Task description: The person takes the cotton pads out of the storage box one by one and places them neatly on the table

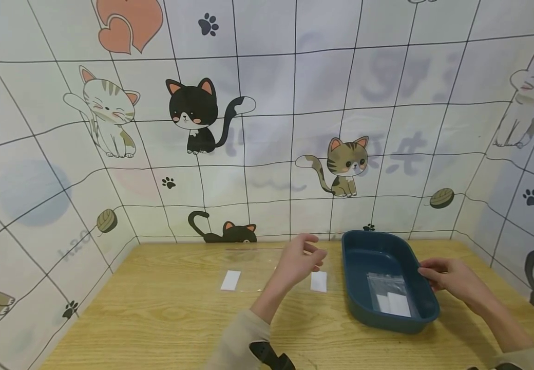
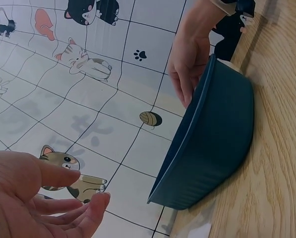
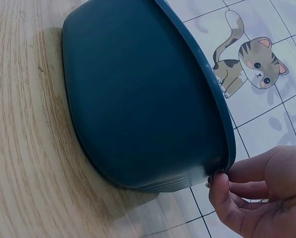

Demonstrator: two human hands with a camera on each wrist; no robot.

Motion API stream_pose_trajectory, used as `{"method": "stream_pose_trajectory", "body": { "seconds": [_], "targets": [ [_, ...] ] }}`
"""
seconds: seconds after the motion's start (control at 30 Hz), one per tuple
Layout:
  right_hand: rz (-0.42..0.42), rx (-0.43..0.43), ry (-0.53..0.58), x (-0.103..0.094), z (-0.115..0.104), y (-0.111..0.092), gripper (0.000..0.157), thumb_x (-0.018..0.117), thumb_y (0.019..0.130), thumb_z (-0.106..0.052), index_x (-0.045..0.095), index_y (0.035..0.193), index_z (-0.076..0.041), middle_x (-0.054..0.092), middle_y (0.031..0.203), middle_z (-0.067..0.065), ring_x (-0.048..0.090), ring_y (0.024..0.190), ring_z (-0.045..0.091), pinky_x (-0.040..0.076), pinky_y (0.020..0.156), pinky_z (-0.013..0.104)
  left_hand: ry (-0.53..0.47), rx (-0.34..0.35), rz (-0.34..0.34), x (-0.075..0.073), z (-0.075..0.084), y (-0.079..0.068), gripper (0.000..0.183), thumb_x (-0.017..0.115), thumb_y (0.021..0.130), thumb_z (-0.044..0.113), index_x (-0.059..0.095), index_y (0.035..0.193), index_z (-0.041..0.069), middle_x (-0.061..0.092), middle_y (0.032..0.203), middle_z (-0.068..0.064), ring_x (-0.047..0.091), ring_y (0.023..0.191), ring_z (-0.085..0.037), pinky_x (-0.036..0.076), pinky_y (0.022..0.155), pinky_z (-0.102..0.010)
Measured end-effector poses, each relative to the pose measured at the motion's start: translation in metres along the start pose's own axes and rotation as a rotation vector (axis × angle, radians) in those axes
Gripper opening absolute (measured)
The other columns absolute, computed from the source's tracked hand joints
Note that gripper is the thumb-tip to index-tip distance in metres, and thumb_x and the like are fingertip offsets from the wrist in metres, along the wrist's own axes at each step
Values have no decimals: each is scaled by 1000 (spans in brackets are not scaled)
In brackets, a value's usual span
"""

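A dark blue plastic basin [image 1: 357,277] stands on the right side of the table. My right hand [image 1: 456,281] pinches its right rim between thumb and fingers, which the right wrist view also shows. Inside the basin lies a clear zip bag [image 1: 387,281] with white rectangular pieces in it. To the basin's left my left hand [image 1: 297,259] hovers with loosely bent fingers, holding nothing. Beneath it is clear plastic [image 1: 253,262], with one white rectangle [image 1: 230,280] at its left and another white rectangle [image 1: 319,281] at its right. Whether it is one sheet or several bags, I cannot tell.
The wooden table [image 1: 156,318] meets a cloth backdrop [image 1: 267,144] with a grid and cartoon cats, which rises behind and at both sides. The basin's far end stands close to the rear backdrop.
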State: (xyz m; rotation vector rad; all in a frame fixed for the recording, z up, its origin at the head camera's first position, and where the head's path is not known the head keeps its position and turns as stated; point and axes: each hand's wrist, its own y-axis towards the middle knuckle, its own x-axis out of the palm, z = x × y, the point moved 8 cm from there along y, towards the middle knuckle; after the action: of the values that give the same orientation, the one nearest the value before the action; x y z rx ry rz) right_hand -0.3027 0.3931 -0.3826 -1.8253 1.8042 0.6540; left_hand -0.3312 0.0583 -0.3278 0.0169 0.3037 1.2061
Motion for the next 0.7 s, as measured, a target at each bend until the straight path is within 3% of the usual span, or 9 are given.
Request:
{"method": "stream_pose_trajectory", "body": {
  "seconds": [0.2,0.7],
  "targets": [
    [-3,5,-9,0,-1,-1,47,52,107,-20,49,129,22,68,104,11,64,81,15,56,71,30,-2,9,-17,11,5,2,40,66,96,7,54,133,-5,68,100,-11,72,80,-23,60,70,-30],
    [-1,11,-4,0,0,0,47,52,107,-19,49,129,22,69,103,12,64,82,17,57,71,30,-8,-14,-27,40,14,7,41,70,95,8,57,132,-3,70,95,-8,73,80,-29,61,70,-34]
  ]
}}
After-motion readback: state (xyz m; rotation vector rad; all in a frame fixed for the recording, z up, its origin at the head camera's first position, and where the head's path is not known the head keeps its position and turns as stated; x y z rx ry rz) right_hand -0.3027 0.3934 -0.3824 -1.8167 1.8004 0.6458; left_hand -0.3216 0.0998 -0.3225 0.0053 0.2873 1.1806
